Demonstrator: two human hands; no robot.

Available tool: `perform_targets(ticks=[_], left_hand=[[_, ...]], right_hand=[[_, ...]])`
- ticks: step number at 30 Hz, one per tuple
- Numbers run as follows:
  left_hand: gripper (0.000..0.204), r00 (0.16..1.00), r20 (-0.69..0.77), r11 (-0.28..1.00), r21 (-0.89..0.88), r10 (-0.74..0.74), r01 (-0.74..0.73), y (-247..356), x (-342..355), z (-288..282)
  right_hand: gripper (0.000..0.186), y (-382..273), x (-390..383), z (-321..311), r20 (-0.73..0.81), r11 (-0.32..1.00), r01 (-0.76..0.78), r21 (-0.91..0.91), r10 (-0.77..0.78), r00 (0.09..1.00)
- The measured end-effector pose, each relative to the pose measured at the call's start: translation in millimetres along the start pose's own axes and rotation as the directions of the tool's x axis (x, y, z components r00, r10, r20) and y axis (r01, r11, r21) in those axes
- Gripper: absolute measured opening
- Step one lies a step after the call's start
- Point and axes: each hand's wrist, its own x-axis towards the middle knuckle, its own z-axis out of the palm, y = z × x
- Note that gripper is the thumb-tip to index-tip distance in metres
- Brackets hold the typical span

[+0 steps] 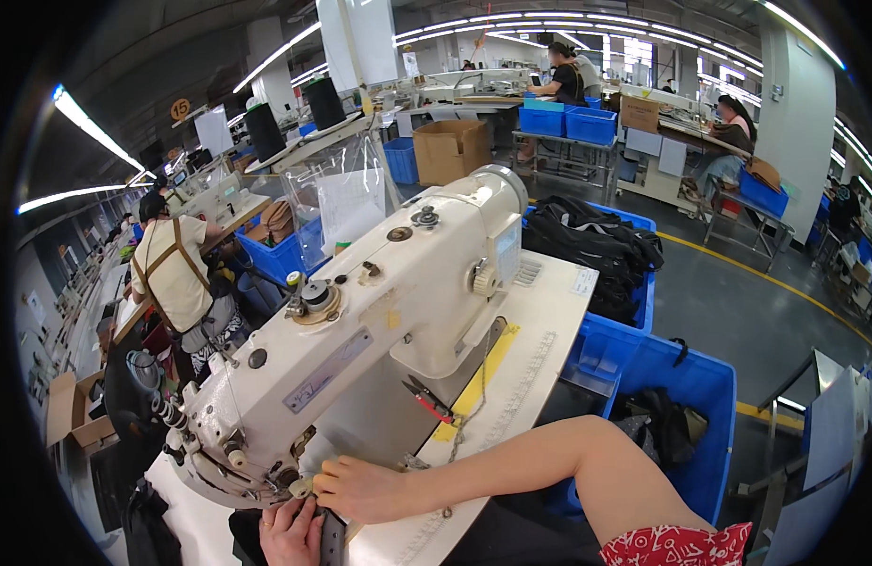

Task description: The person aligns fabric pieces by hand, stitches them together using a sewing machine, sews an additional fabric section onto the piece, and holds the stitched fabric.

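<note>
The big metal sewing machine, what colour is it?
The sewing machine is creamy white, clearest in head view.

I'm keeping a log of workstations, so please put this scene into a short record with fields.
Setting: indoor sewing workshop, strip lights overhead
Machine: cream sewing machine on a white table
Left hand: at dark fabric below the sewing head
Right hand: fingers bent beside the sewing head; grip unclear
Tool: red-handled snips lying by a yellow strip
Thread: two black cones behind the machine
Bins: blue bins at right, dark items inside
People: co-worker at left; others farther back
</note>
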Motion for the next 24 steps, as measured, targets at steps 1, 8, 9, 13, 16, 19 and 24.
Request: perform_targets(ticks=[1, 8, 9, 13, 16, 19, 24], left_hand=[[0.031, 0.999, -0.023, 1.0, 0.001, -0.022, 0.022, -3, -8, 4], [0.026, 0.979, 0.186, 0.987, -0.126, -0.077, 0.102, -6, 0, -20], [0.024, 0.983, 0.164, 0.989, -0.108, -0.077, 0.096, -3, 0, -18], [0.022, 0.998, -0.014, 0.998, -0.007, -0.068, 0.068, 3, -18, 1], [0.021, 0.992, -0.058, 0.992, -0.058, -0.112, 0.108, 4, -22, 0], [0.02, 0.996, -0.027, 0.995, -0.045, -0.09, 0.088, 1, -20, -4], [0.02, 0.995, 0.006, 0.994, -0.043, -0.098, 0.098, 5, -14, -7]], right_hand=[[0.014, -1, 4, 2, 0.053, 1.0, 0.02, -0.003, -0.02, 0.998], [0.014, 5, 3, -11, 0.046, 0.997, -0.005, 0.076, 0.001, 0.999], [0.01, 5, 1, -14, 0.037, 0.997, -0.021, 0.079, 0.018, 0.999], [0.015, 13, -4, -16, -0.014, 0.994, 0.032, 0.103, -0.031, 0.999], [0.014, 13, -5, -20, -0.031, 0.981, 0.04, 0.188, -0.035, 0.999], [0.016, 13, -5, -23, -0.025, 0.971, 0.052, 0.234, -0.048, 0.999], [0.017, 12, -3, -25, -0.02, 0.97, 0.036, 0.241, -0.032, 0.999]])
